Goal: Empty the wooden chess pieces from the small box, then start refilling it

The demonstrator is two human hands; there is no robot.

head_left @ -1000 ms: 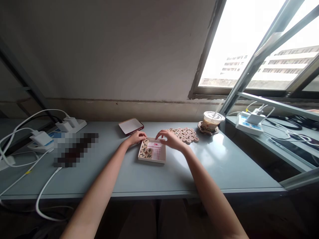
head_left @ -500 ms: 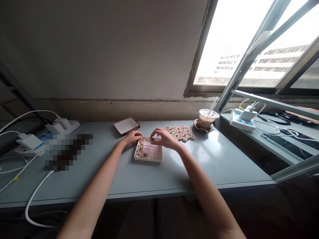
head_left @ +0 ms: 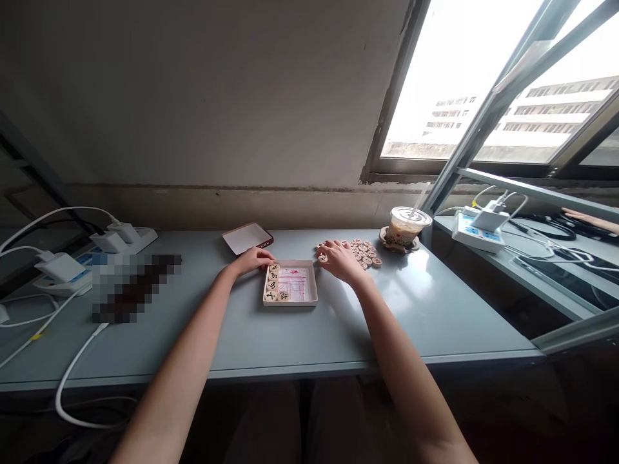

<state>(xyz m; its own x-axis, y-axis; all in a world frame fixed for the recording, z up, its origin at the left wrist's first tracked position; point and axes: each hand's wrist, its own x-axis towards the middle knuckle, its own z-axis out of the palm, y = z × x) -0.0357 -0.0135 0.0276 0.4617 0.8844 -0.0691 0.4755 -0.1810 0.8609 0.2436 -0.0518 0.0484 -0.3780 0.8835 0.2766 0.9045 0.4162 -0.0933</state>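
Note:
A shallow white-walled box [head_left: 314, 283] sits on the grey desk. Round wooden Chinese chess pieces [head_left: 272, 285] with black characters line its left side, with one more beside the lowest. Red-pink markings show on its floor. My left hand [head_left: 254, 260] is closed on the box's far left corner. To the right of the box, my right hand [head_left: 340, 259] reaches over a cluster of loose pieces [head_left: 365, 250], partly covering them. Its curled fingers are at a black-marked Chinese chess piece [head_left: 322, 258] on the cluster's near left side.
Behind the box lies its lid [head_left: 247, 239], inner side up. A lidded drink cup [head_left: 406, 227] with a straw stands on a coaster at the back right. Power strips with white cables lie left [head_left: 77, 274] and right [head_left: 478, 232]. A metal frame [head_left: 464, 135] rises by the window.
My right hand has moved from above the box rightward to the loose pieces. My left hand stays at the box's corner. The view has shifted slightly.

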